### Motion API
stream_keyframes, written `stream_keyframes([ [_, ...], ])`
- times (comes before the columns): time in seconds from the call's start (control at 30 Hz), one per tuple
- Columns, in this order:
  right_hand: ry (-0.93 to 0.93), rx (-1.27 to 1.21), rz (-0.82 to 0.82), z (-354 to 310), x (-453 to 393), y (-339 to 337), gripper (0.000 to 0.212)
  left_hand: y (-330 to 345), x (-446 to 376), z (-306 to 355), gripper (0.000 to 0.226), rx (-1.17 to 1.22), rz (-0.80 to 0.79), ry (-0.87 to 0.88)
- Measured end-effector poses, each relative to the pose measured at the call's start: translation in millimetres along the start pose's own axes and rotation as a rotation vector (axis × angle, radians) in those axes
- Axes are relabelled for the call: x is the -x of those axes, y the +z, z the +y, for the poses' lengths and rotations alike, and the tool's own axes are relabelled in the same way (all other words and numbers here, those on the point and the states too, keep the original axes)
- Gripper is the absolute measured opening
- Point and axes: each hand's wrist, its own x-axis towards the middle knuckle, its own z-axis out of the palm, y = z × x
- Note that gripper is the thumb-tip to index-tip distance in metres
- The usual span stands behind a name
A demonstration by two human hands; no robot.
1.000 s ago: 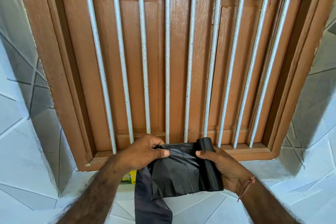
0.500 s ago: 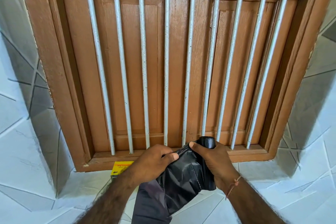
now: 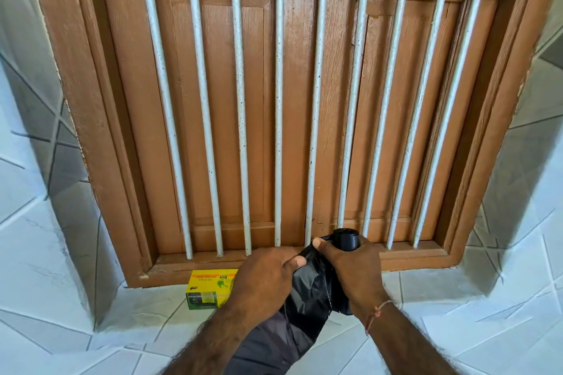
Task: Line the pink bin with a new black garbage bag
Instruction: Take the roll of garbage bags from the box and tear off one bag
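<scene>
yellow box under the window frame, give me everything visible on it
The yellow box is a small carton, apparently cardboard, with a yellow top face carrying upside-down print including "bin" and a green graphic, and a green front face with a dark picture panel. It looks closed and lies flat on the white tiled ledge, right at the base of the brown wooden window frame. The left hand hides its right end; whether they touch is unclear.

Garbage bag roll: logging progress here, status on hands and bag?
Right hand shut on roll. Left hand shut on black bag, pulled off the roll. Pink bin not in view.
</scene>
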Motion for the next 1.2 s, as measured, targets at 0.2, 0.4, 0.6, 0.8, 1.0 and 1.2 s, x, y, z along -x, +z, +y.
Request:
stream_keyframes([
  [0.2,0.243,-0.221,0.189,7,-34,-23,0.03,-8,15,6,0.031,-0.058,0.14,-0.014],
  [0.4,0.275,-0.306,0.34,9,-58,-84,0.06,-53,39,-52,0.026,-0.409,-0.296,-0.233],
  [0.6,0.4,-0.669,-0.232,4,-41,-84,0.017,-61,47,-69,0.033,-0.757,-0.207,-0.188],
  [0.8,0.359,-0.652,-0.418,3,-24,-57,0.043,-47,19,-50,0.045,-0.767,-0.14,-0.009],
  [1.0,0.315,-0.571,-0.433,8,-17,-45,0.062,-38,-1,-49,0.054,-0.723,-0.421,0.022],
  [1.2,0.314,-0.55,-0.417,16,-10,-38,0.089,-30,0,-50,0.06,-0.742,-0.452,0.061],
])
